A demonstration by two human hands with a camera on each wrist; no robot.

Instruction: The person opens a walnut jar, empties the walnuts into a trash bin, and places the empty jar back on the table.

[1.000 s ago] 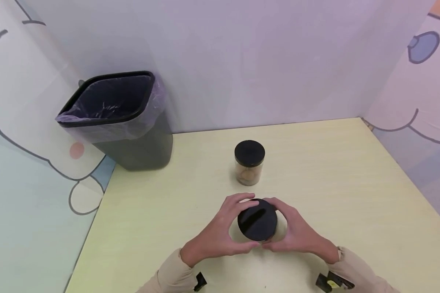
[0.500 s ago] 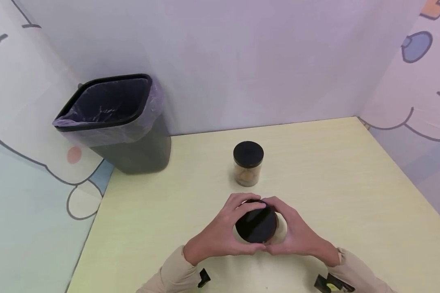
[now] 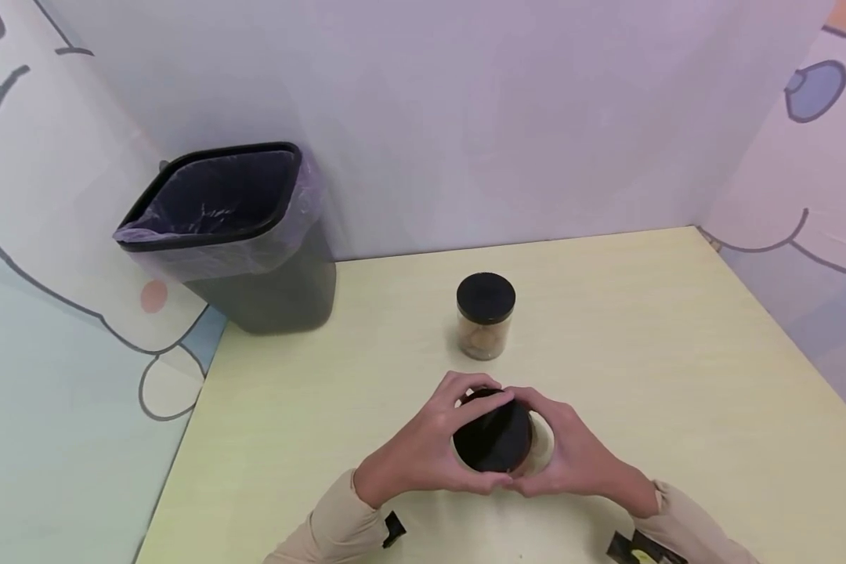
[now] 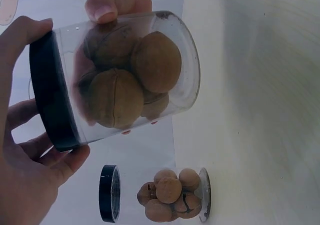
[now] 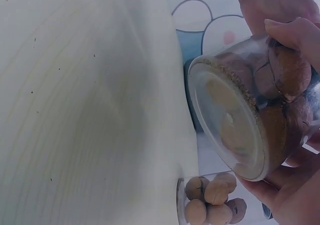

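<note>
Nearest, on the near side of the held jar [image 4: 186, 85], two beige sleeves [image 3: 334, 521] reach in, with a black device [image 3: 393, 529] at the left wrist and another, marked with yellow, at the right wrist. The left hand [image 3: 430, 446] is on the held jar's left, its grip curled round the black lid [image 3: 492, 440], one finger lying across the lid's top and the thumb at its near side. The right hand [image 3: 574, 450] is on the held jar's right, its grip wrapped round the clear body. The held jar is tilted between the two hands, underside raised off the table [image 3: 310, 423], lid on; brown walnuts [image 4: 117, 97] show through its wall. A little beyond the held jar, a second jar [image 3: 485, 338] stands upright on the table, its own black top on and more walnuts inside. Farther off, beyond the held jar and to its left, stands a dark grey bin [image 3: 275, 298] with a black rim and a pale purple liner [image 3: 243, 257]. Farthest beyond the held jar is the pale back wall [image 3: 522, 125], with cartoon-printed walls [image 3: 56, 258] to either side
</note>
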